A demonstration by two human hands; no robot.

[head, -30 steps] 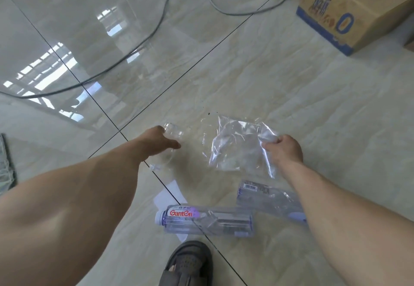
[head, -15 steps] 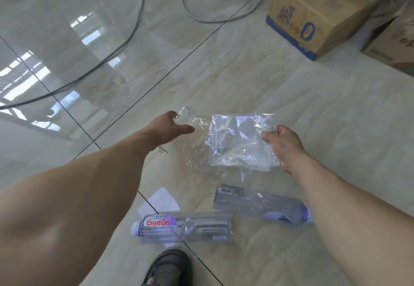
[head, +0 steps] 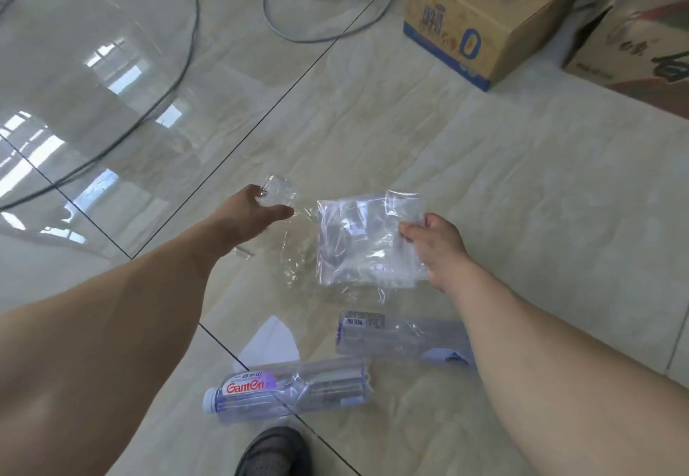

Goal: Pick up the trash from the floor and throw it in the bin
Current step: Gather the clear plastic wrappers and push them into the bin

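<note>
- Fingers (head: 412, 231) of the right hand (head: 436, 248) pinch one edge of a clear plastic bag (head: 358, 240), so the sheet hangs slack from the grip instead of lying flat on the tile; a corner pinch is enough for something this light.
- Across from it, the left hand (head: 249, 214) is closed around a small crumpled clear bottle (head: 277, 192), thumb underneath and the bottle's end sticking out past the fingertips, probably so both pieces can be carried in one trip.
- Below the right wrist, nearer the person, a flattened clear bottle (head: 395, 337) lies on the floor, and closer in a Ganten bottle (head: 287, 390) lies on its side on a scrap of white paper (head: 272, 341), just ahead of a dark shoe (head: 276, 453).
- Beyond both hands, well apart, stand a cardboard box (head: 481, 16) and a grey cable (head: 179, 76); no bin is in view.
- Compared with a second ago, both hands have risen: the bag, then still spread on the floor, now dangles clear of it, and the small bottle has left the tile too.
</note>
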